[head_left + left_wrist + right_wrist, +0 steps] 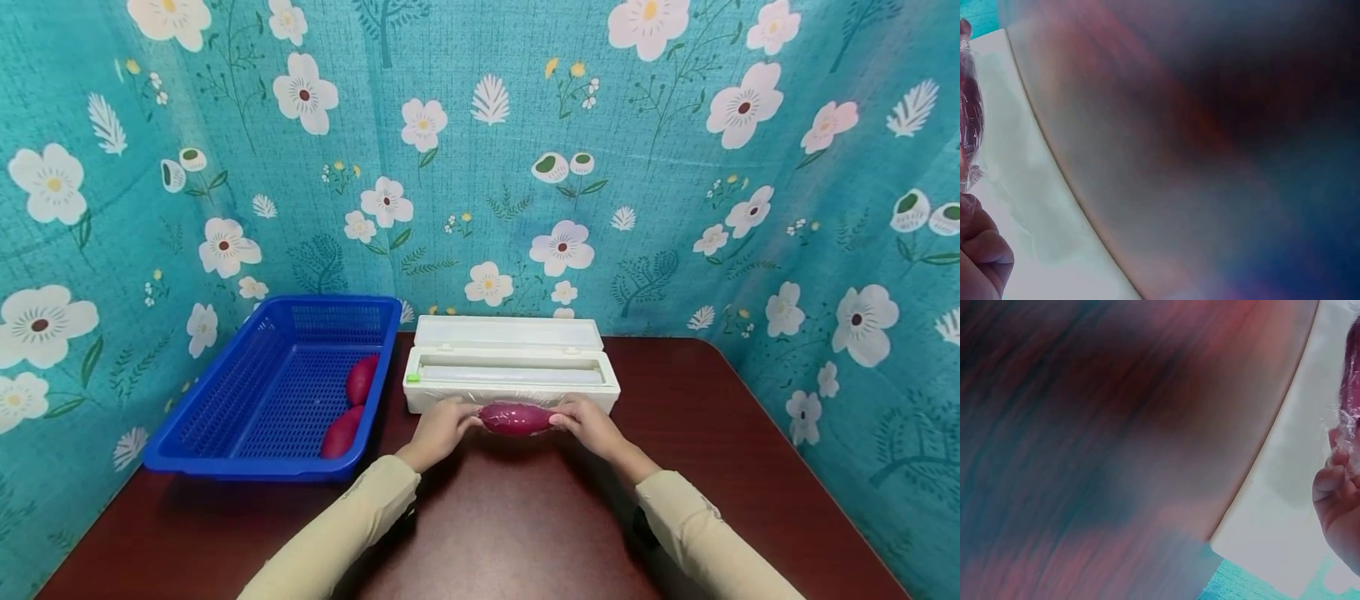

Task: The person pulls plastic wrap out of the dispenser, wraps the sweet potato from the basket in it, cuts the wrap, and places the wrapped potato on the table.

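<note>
A glossy purplish-red oval item (516,419), perhaps a fruit or sweet potato, is wrapped in clear cling film. It lies crosswise between both hands, in front of the white cling film dispenser (517,396). My left hand (441,427) pinches the gathered film at its left end. At the opposite end, my right hand (594,427) grips the twisted film between thumb and fingers. The left wrist view shows the crinkled film over the item (969,112) right above the thumb. In the right wrist view, bunched film (1349,440) comes out between the fingers.
The dispenser's lid (508,332) stands open, showing a film roll (510,375) and a green slider (412,378). On the left, a blue plastic basket (281,468) holds two red oval items (362,379) along its right side. A flowered teal curtain (480,200) hangs behind the dark red table (525,533).
</note>
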The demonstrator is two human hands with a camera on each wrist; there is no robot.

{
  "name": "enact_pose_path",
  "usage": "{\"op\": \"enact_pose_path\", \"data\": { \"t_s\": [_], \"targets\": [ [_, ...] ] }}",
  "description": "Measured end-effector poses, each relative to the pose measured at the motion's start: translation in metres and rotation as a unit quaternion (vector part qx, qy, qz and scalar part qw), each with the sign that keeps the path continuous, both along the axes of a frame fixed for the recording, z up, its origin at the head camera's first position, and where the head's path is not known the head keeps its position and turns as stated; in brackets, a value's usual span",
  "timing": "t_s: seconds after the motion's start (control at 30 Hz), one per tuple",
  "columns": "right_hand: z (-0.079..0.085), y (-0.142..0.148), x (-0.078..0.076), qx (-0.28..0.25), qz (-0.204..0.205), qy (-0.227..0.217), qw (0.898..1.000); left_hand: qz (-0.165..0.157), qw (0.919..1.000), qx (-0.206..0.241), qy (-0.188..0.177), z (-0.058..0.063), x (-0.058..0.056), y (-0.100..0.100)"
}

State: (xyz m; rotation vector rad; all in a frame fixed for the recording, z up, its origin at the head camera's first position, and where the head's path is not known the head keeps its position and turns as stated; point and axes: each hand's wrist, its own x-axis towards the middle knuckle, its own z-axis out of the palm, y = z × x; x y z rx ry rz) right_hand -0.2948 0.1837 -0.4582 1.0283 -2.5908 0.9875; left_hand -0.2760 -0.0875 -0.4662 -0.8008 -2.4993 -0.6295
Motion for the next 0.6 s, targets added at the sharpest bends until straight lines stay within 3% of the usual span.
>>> {"op": "enact_pose_path", "data": {
  "t_s": [0.27,0.6],
  "targets": [
    [-0.003,-0.003,-0.001,-0.029,-0.015,-0.026,0.999,0.002,0.9996,-0.026,0.007,0.001,-0.004,0.003],
    [-0.006,-0.005,-0.011,0.009,0.011,0.017,1.0,0.011,0.9983,-0.057,-0.002,-0.001,-0.007,0.005]
  ]
}}
